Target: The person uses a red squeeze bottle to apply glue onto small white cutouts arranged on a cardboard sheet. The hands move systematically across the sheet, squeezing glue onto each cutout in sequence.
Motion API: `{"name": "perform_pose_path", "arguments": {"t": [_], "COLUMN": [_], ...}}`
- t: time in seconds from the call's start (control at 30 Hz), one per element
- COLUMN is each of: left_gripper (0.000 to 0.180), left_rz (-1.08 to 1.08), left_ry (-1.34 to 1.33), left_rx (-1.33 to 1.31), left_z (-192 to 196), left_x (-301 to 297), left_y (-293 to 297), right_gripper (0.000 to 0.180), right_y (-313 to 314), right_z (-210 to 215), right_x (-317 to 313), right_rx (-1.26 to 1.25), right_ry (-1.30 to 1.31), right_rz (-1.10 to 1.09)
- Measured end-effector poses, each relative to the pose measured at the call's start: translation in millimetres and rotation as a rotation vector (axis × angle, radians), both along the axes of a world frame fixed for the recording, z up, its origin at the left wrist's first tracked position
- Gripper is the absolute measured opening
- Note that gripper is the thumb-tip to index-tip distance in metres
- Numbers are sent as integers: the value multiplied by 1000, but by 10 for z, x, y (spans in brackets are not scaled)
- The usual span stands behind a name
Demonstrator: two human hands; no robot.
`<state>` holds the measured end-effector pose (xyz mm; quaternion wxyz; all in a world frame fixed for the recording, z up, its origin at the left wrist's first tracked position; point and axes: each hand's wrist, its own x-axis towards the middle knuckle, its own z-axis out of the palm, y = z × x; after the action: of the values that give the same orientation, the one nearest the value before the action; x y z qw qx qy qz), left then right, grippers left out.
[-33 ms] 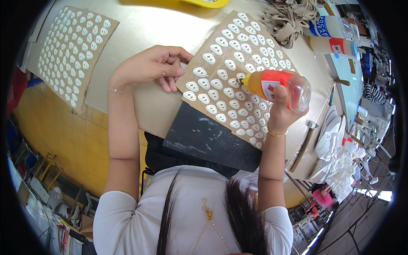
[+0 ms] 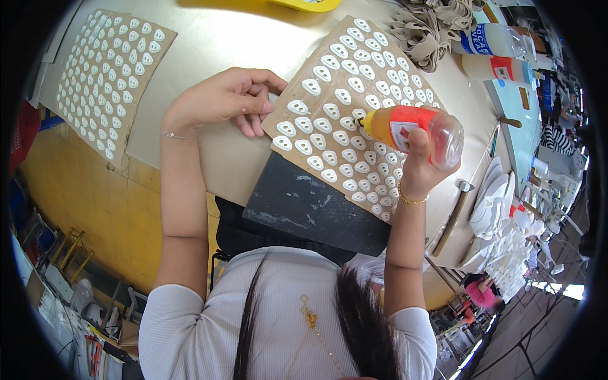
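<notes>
- My right hand (image 2: 421,164) was clamped around a clear squeeze bottle (image 2: 408,123) with a red label.
- This bottle was tilted almost flat, and its yellow nozzle (image 2: 367,123) pointed to the left, over a brown cardboard sheet (image 2: 322,98).
- On this sheet lay many white, rounded triangular pieces (image 2: 342,96), each with small dark holes, arranged in rows.
- My left hand (image 2: 237,98) was at the left corner of the sheet with the fingers curled; I could not tell if they pinched it.
- Under the near edge of the sheet was a black board (image 2: 297,196).
- A hammer (image 2: 455,215) lay to the right.
- Farther left, a second cardboard sheet (image 2: 144,81) carried similar pieces.
</notes>
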<state>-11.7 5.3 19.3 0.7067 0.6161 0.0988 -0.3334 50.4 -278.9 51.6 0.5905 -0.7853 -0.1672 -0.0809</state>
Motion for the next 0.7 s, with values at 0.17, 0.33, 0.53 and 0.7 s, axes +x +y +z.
{"name": "perform_pose_path", "arguments": {"t": [0.17, 0.33, 0.53, 0.7], "left_gripper": [36, 35, 36, 37], "left_rz": [11, 2, -7, -17], "left_ry": [-10, -19, -6, 1], "left_rx": [10, 10, -20, 0], "left_z": [-20, -19, -38, -19], "left_x": [31, 32, 42, 39], "left_y": [21, 24, 29, 42], "right_gripper": [45, 45, 46, 54], "right_y": [-108, -120, 11, 147], "right_z": [-82, -71, -87, -56], "right_x": [4, -78, -125, 58], "right_rx": [-41, -34, 40, 211], "right_ry": [-79, -48, 26, -53], "right_rz": [-9, 31, 83, -71]}}
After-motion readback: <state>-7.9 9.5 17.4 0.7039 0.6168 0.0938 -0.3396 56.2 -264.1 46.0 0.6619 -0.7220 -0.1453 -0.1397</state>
